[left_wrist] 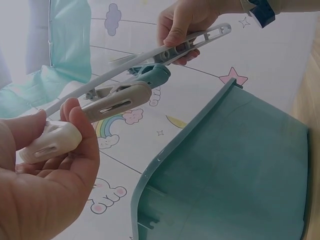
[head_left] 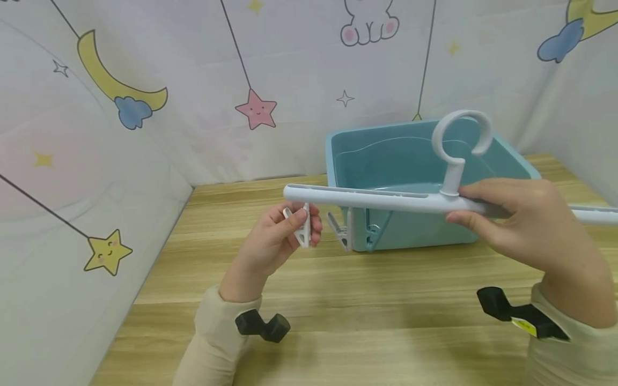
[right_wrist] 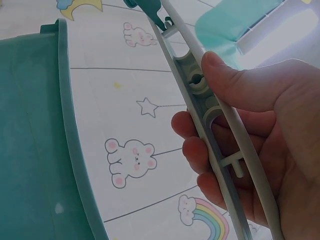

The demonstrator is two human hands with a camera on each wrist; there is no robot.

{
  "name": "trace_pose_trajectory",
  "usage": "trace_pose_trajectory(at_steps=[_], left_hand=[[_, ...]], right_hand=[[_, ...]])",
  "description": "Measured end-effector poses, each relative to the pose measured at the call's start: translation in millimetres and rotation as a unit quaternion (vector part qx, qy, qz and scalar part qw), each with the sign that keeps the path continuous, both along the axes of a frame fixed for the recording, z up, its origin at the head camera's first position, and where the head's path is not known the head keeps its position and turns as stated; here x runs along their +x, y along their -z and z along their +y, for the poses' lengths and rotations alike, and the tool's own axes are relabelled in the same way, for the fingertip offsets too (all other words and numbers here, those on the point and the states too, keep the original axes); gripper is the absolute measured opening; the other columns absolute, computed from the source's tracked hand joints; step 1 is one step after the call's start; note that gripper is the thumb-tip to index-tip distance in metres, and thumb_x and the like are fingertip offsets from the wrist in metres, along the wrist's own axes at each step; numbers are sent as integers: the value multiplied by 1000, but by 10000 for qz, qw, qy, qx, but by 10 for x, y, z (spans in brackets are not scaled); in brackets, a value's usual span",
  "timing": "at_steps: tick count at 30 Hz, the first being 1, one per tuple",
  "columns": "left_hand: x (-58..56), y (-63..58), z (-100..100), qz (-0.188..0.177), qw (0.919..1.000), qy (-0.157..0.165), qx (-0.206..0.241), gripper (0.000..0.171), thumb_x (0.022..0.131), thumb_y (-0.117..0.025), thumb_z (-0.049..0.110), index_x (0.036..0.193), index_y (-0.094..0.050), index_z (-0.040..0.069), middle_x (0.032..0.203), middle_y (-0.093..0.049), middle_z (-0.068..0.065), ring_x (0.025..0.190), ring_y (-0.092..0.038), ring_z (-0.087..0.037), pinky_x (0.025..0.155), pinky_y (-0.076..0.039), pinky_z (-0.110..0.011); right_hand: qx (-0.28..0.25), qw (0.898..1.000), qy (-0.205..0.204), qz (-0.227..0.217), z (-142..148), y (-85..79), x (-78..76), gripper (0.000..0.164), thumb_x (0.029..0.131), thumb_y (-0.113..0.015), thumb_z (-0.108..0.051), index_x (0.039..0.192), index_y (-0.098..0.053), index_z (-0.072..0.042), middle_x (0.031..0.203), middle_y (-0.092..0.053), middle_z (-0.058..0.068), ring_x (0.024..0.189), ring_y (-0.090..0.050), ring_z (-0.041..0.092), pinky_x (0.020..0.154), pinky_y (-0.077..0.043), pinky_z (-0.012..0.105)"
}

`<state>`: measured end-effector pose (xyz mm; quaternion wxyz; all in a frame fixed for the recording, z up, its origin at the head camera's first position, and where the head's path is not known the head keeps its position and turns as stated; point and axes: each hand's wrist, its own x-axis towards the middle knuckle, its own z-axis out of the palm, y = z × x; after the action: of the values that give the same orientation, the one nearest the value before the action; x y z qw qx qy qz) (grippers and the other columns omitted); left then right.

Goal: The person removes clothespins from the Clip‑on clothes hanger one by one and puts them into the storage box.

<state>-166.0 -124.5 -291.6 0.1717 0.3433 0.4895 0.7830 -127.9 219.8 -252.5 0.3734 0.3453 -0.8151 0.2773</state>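
My right hand (head_left: 536,225) grips the white bar of a clip hanger (head_left: 376,199) just beside its open ring hook (head_left: 438,140). The bar is held level above the table. At the bar's left end, my left hand (head_left: 265,236) pinches a white clip (head_left: 306,233) between thumb and fingers. A pale grey clip (head_left: 348,230) and a teal clip (head_left: 379,231) hang from the bar farther in. In the left wrist view the white clip (left_wrist: 55,142) lies close under the bar's end. The right wrist view shows the bar's slotted underside (right_wrist: 197,82), with thumb and fingers around it.
Behind the hanger a teal plastic basin (head_left: 386,161) stands on the wood-grain table (head_left: 338,300), against a white cloth backdrop (head_left: 299,64) printed with stars and moons. The hanger overlaps the basin's front in the head view. Both wrists wear black camera straps (head_left: 263,325).
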Motion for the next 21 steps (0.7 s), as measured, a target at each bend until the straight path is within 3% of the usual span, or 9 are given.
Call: trace_pose_trajectory(at_steps=[7,18,21], left_hand=[[13,-4,9,-128,9998,-172,62,14,97,-60,21,98,-65,8,83,-65,0,73,-62,-10,71,-53,-22],[27,-31,0,-89,9991,-419,-13,12,96,-61,20,98,-67,9,80,-63,0,70,-59,-9,67,-52,-20],[28,-28,-1,-50,9971,-720,-232,12,95,-62,20,97,-67,9,78,-62,1,69,-57,-10,66,-52,-20]], right_hand=[[-8,10000,-87,-36,-18,2,8,63,83,-59,-62,79,-74,0,73,-68,-8,66,-52,-11,66,-39,5],[62,9999,-130,-41,2,6,4,63,83,-59,-61,80,-74,0,75,-70,-4,68,-55,-11,67,-41,4],[5,9999,-150,22,-2,12,-1,63,82,-59,-61,79,-74,1,73,-70,-1,68,-55,-10,66,-41,5]])
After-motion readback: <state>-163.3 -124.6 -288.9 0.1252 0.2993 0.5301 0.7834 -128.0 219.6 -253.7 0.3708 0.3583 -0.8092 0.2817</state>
